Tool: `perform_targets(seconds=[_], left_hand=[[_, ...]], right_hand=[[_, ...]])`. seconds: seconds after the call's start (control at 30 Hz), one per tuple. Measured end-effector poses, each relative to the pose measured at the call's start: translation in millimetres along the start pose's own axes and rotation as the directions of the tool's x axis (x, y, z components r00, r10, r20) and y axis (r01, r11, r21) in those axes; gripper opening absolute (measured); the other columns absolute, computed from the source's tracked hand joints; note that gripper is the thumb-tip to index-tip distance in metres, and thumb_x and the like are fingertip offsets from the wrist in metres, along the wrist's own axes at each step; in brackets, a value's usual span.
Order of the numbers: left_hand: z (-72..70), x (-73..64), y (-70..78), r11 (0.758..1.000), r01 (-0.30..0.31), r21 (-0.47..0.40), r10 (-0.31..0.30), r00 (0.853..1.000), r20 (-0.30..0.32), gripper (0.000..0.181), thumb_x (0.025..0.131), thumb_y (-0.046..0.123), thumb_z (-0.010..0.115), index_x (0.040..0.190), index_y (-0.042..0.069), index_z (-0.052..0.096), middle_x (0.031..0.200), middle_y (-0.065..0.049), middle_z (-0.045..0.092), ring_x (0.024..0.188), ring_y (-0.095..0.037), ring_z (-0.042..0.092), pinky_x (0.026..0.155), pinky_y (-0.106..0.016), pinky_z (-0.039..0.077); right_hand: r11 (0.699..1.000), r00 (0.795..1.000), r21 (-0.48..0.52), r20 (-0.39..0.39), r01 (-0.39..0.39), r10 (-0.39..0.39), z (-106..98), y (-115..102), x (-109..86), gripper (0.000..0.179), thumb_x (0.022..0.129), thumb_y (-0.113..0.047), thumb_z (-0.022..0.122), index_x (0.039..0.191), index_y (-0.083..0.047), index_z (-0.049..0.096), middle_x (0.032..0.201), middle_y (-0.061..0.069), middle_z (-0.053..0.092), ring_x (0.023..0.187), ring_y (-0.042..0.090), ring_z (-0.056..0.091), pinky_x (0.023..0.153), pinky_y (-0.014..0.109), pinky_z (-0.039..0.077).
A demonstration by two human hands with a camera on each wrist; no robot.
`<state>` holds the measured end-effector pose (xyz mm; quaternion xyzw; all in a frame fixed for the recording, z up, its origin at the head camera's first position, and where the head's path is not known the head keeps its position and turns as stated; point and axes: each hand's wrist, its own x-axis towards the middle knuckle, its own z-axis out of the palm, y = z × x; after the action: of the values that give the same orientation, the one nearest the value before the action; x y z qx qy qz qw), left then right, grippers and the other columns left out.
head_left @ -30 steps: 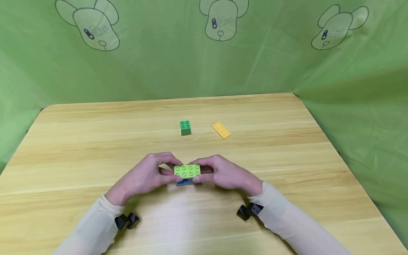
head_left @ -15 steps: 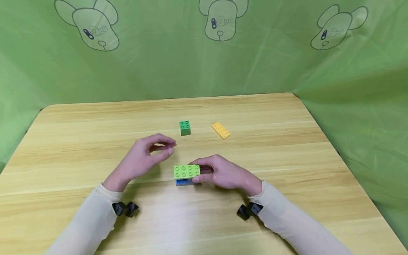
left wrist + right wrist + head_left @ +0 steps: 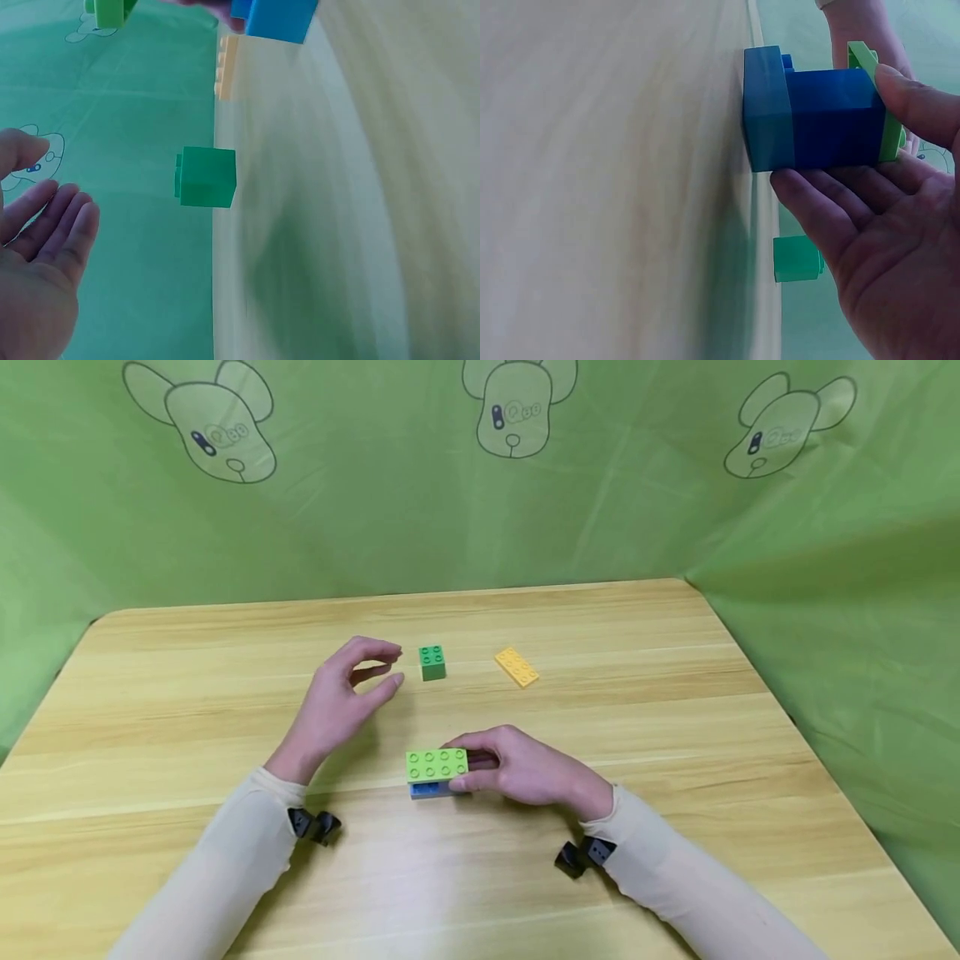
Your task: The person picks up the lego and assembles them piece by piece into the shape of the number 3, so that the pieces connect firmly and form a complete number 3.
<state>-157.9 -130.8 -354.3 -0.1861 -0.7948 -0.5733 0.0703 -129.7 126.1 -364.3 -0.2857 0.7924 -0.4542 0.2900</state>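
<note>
My right hand (image 3: pixel 528 768) holds a small stack of toy bricks by its right end, thumb on the near side. On top lies a lime green plate (image 3: pixel 437 765) with studs up. Below it, in the right wrist view, are a dark blue brick (image 3: pixel 836 120) and a lighter blue brick (image 3: pixel 767 111) at the base, standing on or just over the table. My left hand (image 3: pixel 333 706) is just left of a green two-by-two brick (image 3: pixel 432 667), thumb and fingers parted, touching nothing.
A yellow-orange plate (image 3: pixel 517 667) lies flat on the wooden table (image 3: pixel 637 693), right of the green brick. Green cloth (image 3: pixel 375 527) with printed animal heads hangs behind the table and at its sides. Each wrist carries a small black camera.
My left hand has let go of the stack's left end and moved up and away, to beside the green brick. The right hand and the stack have stayed in place.
</note>
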Motion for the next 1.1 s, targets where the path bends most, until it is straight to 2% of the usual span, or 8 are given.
perform_targets(seconds=[0.17,0.37,0.47,0.67,0.93,1.1], left_hand=[[2.7,10.7,0.4,0.999,0.001,0.032,-0.001,1.000,-0.004,0.036,0.091,0.007,0.070,0.124,-0.001,0.059,0.125,-0.009,0.058,0.118,-0.022,0.054,0.103,-0.035,0.044],[5.6,22.3,-4.6,0.995,0.063,0.083,-0.067,0.997,0.046,0.044,0.092,0.011,0.071,0.131,0.000,0.055,0.131,-0.009,0.055,0.124,-0.021,0.050,0.105,-0.034,0.041],[7.6,27.0,-8.6,0.991,0.093,0.094,-0.098,0.994,0.051,0.043,0.092,0.012,0.070,0.131,0.002,0.056,0.131,-0.007,0.055,0.123,-0.021,0.050,0.105,-0.033,0.041],[10.8,36.0,-15.0,0.990,0.113,0.086,-0.117,0.992,0.045,0.041,0.092,0.012,0.070,0.129,0.002,0.057,0.128,-0.007,0.056,0.122,-0.020,0.051,0.104,-0.031,0.042],[12.7,47.4,-26.1,0.974,0.206,0.092,-0.216,0.971,0.105,0.050,0.092,0.013,0.071,0.135,-0.002,0.051,0.132,-0.011,0.052,0.125,-0.023,0.048,0.106,-0.027,0.039],[14.0,53.9,-32.5,0.965,0.245,0.093,-0.256,0.956,0.141,0.053,0.091,0.014,0.071,0.136,-0.005,0.049,0.133,-0.014,0.053,0.127,-0.028,0.047,0.107,-0.031,0.038]], right_hand=[[1.000,1.000,-0.008,-0.003,0.012,-0.012,-0.8,0.1,-0.4,0.039,0.093,-0.023,0.071,0.129,-0.012,0.063,0.108,-0.010,0.069,0.097,0.010,0.064,0.087,0.031,0.052],[1.000,1.000,0.003,0.005,0.013,-0.013,-1.3,1.0,-0.2,0.039,0.093,-0.023,0.071,0.129,-0.012,0.063,0.109,-0.010,0.069,0.098,0.010,0.064,0.088,0.031,0.052],[1.000,1.000,0.002,0.008,0.004,-0.004,-1.4,1.1,0.0,0.039,0.093,-0.023,0.071,0.129,-0.012,0.063,0.109,-0.010,0.069,0.098,0.010,0.064,0.088,0.031,0.052],[1.000,1.000,-0.007,0.005,0.003,-0.003,-1.2,0.6,0.0,0.039,0.093,-0.023,0.071,0.129,-0.012,0.063,0.108,-0.010,0.069,0.097,0.010,0.064,0.088,0.031,0.052],[1.000,1.000,0.019,0.014,-0.010,0.010,-0.6,-0.1,-0.3,0.038,0.093,-0.020,0.070,0.128,-0.010,0.062,0.109,-0.008,0.069,0.099,0.011,0.064,0.089,0.029,0.052],[1.000,1.000,0.005,0.013,0.000,0.000,-0.5,-0.4,-0.1,0.038,0.093,-0.021,0.070,0.129,-0.010,0.062,0.109,-0.009,0.069,0.100,0.010,0.064,0.090,0.029,0.052]])
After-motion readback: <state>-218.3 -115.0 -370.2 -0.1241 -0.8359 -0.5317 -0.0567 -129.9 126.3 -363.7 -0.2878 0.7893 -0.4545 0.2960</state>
